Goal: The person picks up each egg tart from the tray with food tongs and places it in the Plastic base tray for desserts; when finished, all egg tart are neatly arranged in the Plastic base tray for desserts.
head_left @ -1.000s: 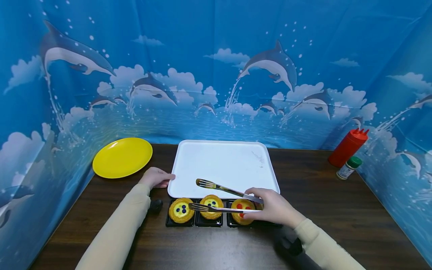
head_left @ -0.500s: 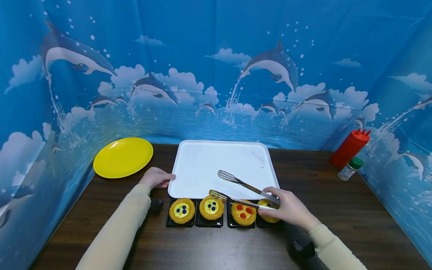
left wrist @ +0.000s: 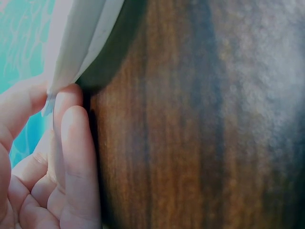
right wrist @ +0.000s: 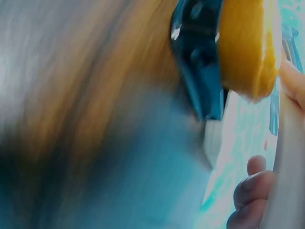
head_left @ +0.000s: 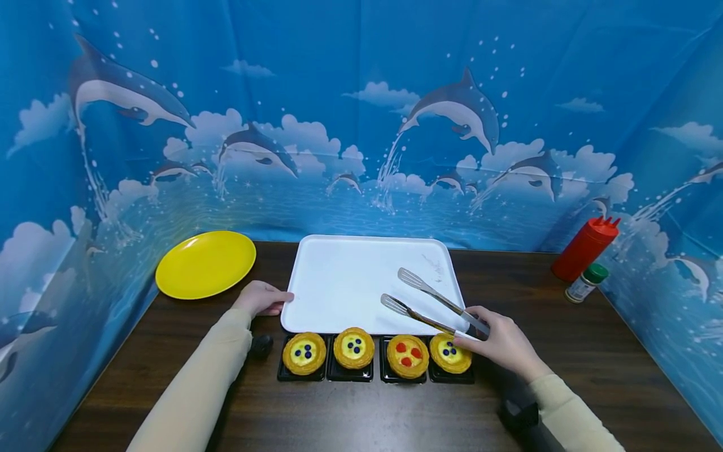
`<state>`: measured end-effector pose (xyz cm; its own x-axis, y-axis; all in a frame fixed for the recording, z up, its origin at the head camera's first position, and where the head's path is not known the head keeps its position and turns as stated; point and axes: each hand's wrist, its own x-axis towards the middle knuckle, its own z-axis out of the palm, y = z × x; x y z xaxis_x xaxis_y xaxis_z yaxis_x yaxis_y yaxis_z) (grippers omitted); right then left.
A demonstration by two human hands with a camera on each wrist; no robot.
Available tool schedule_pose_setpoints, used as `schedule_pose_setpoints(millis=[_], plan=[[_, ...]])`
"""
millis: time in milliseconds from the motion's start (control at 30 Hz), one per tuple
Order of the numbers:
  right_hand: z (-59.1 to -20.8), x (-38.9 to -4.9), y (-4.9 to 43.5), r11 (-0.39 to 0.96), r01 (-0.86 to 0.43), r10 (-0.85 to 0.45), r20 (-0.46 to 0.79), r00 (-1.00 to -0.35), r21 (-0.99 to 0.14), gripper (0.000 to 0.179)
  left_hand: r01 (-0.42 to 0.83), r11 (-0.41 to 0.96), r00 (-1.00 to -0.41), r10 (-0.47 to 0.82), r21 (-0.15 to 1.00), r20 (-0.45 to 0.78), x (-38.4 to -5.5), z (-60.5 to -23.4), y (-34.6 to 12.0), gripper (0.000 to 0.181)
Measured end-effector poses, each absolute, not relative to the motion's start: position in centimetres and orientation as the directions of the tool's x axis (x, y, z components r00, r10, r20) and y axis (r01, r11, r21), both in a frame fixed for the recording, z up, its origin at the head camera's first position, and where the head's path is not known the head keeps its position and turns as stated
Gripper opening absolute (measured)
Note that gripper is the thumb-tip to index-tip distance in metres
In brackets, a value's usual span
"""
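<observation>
My left hand (head_left: 262, 297) pinches the left rim of a white tray (head_left: 344, 279), thumb above and fingertips beneath in the left wrist view. My right hand (head_left: 504, 344) holds metal tongs (head_left: 446, 303) by the handle end, with their slotted tips spread apart over the tray and pointing to the upper left. Along the tray's near edge sit egg tarts on small black trays: dark-dotted ones at the left (head_left: 304, 353) and centre, a red-dotted tart (head_left: 408, 356), and a dark-dotted tart (head_left: 450, 353) nearest my right hand. The right wrist view shows that end tart (right wrist: 248, 47) close by the fingers.
A yellow plate (head_left: 205, 265) lies at the back left. At the back right stand a red squeeze bottle (head_left: 585, 248) and a green-capped shaker (head_left: 586, 282). Behind the dark wood table (head_left: 361, 414) hangs a blue dolphin backdrop (head_left: 316, 75).
My right hand has moved right with the tongs, whose tips have swung from over the tarts up over the tray, uncovering the rightmost tart. My left hand stays at the tray's rim.
</observation>
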<state>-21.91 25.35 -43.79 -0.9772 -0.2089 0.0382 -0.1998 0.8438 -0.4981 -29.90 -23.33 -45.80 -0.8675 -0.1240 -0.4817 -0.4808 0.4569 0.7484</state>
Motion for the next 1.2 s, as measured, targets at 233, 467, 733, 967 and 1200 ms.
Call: schedule_pose_setpoints(millis=[233,467,733,967,1200], plan=[[-43.9,-22.8,26.4,0.870,-0.120,-0.124,0.023,-0.992,-0.478,0.070,-0.486,0.452,-0.865,-0.125,0.748,-0.486,-29.6,-45.5,-23.2,0.045],[-44.0,-23.6,27.4,0.875,-0.051,-0.043,0.028,-0.999,-0.482,0.072,-0.466,0.453,-0.875,-0.110,0.760,-0.471,-29.1,-44.9,-23.0,0.045],[-44.4,-24.0,28.3,0.872,-0.023,0.014,0.072,-0.997,-0.490,0.076,-0.455,0.453,-0.882,-0.109,0.767,-0.459,-29.0,-44.9,-22.9,0.044],[-44.3,-24.1,28.9,0.862,0.045,0.092,0.067,-0.993,-0.505,0.084,-0.459,0.443,-0.880,-0.111,0.770,-0.461,-28.8,-44.7,-22.7,0.043],[-44.4,-24.5,29.4,0.823,0.144,0.197,0.038,-0.980,-0.549,0.086,-0.463,0.434,-0.879,-0.109,0.773,-0.465,-28.7,-44.5,-22.6,0.043]])
